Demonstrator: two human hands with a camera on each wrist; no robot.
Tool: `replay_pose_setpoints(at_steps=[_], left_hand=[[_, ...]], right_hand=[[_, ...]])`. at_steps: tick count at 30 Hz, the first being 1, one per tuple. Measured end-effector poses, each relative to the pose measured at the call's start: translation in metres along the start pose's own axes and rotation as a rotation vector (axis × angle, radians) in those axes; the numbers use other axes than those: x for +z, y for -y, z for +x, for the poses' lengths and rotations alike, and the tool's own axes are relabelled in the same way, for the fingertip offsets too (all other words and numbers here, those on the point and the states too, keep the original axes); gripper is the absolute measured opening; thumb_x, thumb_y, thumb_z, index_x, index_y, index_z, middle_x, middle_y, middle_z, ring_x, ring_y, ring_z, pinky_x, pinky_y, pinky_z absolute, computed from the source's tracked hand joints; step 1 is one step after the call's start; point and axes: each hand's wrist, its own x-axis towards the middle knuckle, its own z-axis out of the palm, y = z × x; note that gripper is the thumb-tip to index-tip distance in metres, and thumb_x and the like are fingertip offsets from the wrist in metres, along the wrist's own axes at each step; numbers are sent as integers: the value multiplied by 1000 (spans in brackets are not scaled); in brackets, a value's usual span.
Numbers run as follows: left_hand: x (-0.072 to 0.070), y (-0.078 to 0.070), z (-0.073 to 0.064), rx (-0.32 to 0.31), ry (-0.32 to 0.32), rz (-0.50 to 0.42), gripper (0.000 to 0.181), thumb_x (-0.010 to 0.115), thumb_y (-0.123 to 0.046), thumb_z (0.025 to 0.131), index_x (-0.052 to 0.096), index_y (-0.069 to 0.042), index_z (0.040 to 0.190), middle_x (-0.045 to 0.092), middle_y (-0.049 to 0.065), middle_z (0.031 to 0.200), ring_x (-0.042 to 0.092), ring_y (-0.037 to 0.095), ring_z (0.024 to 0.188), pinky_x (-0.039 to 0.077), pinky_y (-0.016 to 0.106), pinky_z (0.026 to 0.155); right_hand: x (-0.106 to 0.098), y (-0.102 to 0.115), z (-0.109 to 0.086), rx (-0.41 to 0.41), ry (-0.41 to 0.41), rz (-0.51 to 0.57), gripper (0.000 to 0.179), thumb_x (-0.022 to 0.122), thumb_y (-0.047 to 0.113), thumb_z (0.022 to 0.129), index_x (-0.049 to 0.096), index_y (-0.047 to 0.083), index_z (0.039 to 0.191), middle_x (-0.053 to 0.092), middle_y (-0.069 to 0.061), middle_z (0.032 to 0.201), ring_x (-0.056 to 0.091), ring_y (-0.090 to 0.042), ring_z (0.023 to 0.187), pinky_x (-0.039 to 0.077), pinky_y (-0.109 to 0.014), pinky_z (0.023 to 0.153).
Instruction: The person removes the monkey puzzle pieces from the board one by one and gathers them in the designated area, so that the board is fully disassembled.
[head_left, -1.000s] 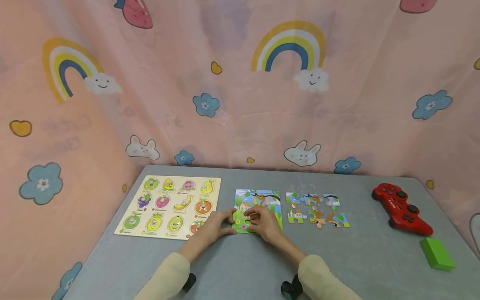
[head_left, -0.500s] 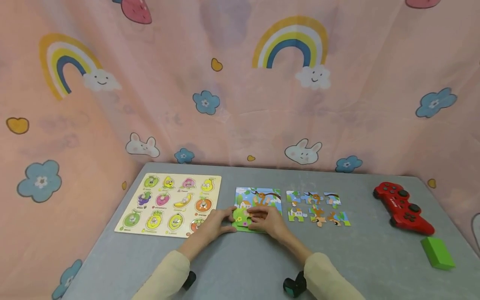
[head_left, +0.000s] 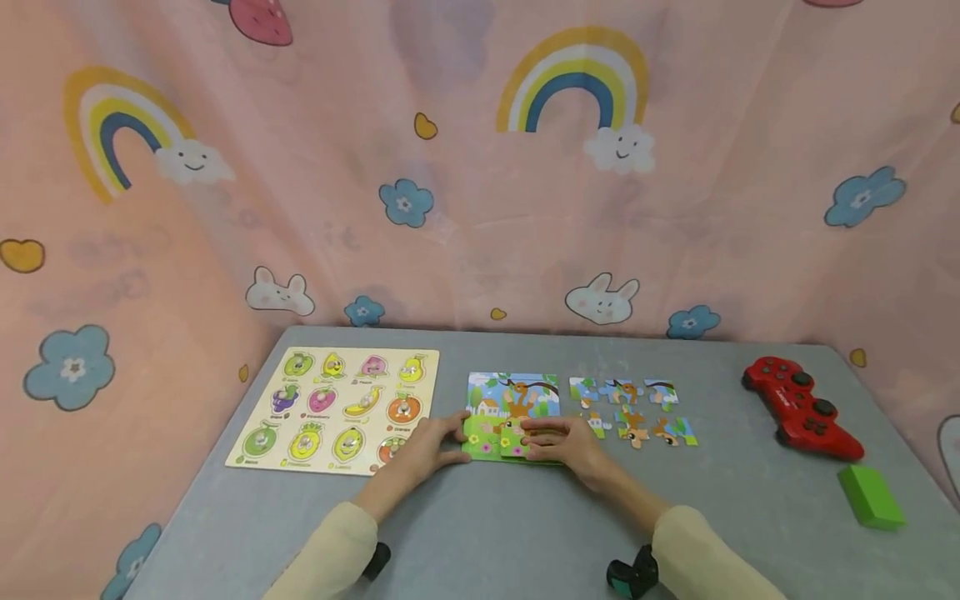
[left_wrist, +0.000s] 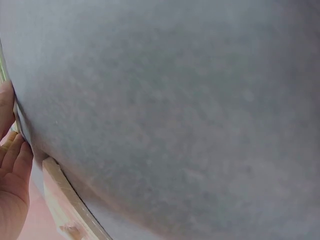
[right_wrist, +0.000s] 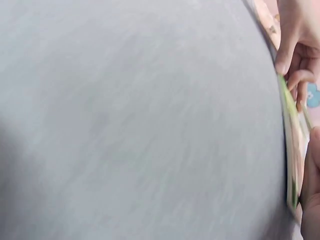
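A small jigsaw board (head_left: 536,390) with a monkey-and-house picture lies at the table's middle. My left hand (head_left: 433,442) holds its left edge, the thumb at the near corner and the fingers bent over the side. My right hand (head_left: 573,450) pinches a green flowered puzzle piece (head_left: 513,440) at its right side, over the board's lower middle. In the right wrist view, that piece stands tilted above the board (right_wrist: 295,150), by the thumb. Another green piece (head_left: 482,437) lies at the board's lower left. The right fingers cover part of the lower right.
Several loose puzzle pieces (head_left: 630,392) lie in two rows right of the board. A cream fruit puzzle board (head_left: 279,357) lies to the left, close to the left hand. At the far right are a red game controller (head_left: 802,408) and a green block (head_left: 872,496).
My right hand has moved to the right across the lower part of the board, and the green flowered piece at its fingertips now shows. The left hand stays at the board's left edge.
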Motion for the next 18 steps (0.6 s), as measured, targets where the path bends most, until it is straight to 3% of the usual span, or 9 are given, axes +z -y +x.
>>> replay_pose_setpoints(at_steps=[3, 10, 18], left_hand=[[0, 1, 1, 10, -11, 8, 19, 78, -13, 77, 65, -5, 88, 56, 19, 132, 54, 34, 121, 44, 44, 100], [0, 0, 1, 4, -8, 9, 19, 79, -12, 76, 66, -4, 87, 56, 20, 131, 54, 34, 120, 45, 44, 98], [0, -2, -1, 22, -12, 12, 18, 78, -12, 77, 65, -4, 86, 57, 21, 130, 56, 34, 119, 46, 43, 97]], right_hand=[[-10, -1, -7, -10, 20, 14, 47, 68, -5, 85, 50, -19, 126, 51, -33, 129, 64, -27, 108, 56, -32, 82], [-27, -2, -25, 20, -23, 6, 50, 71, -1, 83, 51, -18, 126, 57, -29, 125, 67, -11, 99, 55, -28, 81], [-45, -5, -46, 6, -22, 11, 53, 70, 1, 85, 48, -16, 129, 59, -22, 126, 66, -11, 101, 55, -30, 83]])
